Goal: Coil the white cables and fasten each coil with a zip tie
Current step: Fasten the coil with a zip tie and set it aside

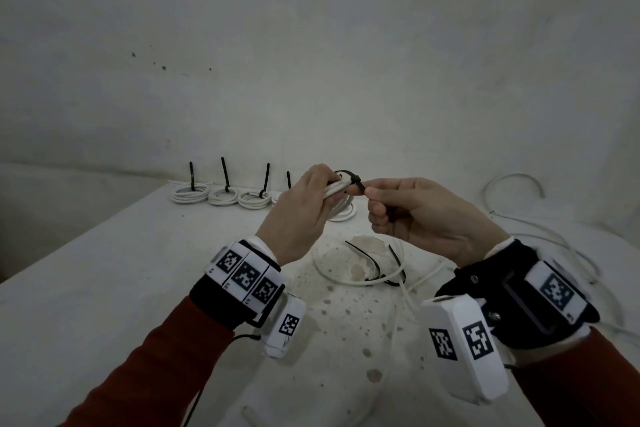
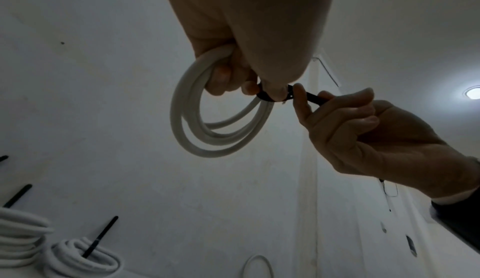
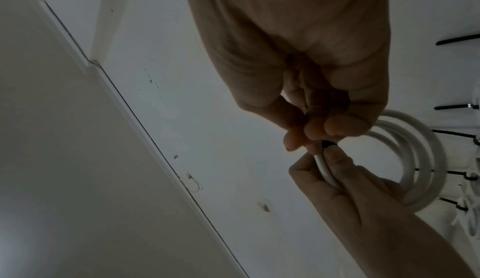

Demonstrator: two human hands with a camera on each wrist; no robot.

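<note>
My left hand (image 1: 311, 198) grips a small coil of white cable (image 2: 207, 118) and holds it in the air above the white table (image 1: 104, 288). A black zip tie (image 1: 353, 180) loops round the coil strands beside my left fingertips. My right hand (image 1: 408, 208) pinches the tie's tail (image 2: 315, 99) between thumb and forefinger, just right of the tie's head. In the right wrist view the coil (image 3: 415, 159) hangs behind both hands and the tie is mostly hidden by my fingers.
Several tied white coils (image 1: 221, 196) with upright black tie tails stand in a row at the table's back edge. Loose white cable (image 1: 363, 282) and spare black zip ties (image 1: 370, 263) lie below my hands. More loose cable (image 1: 540, 239) trails at the right.
</note>
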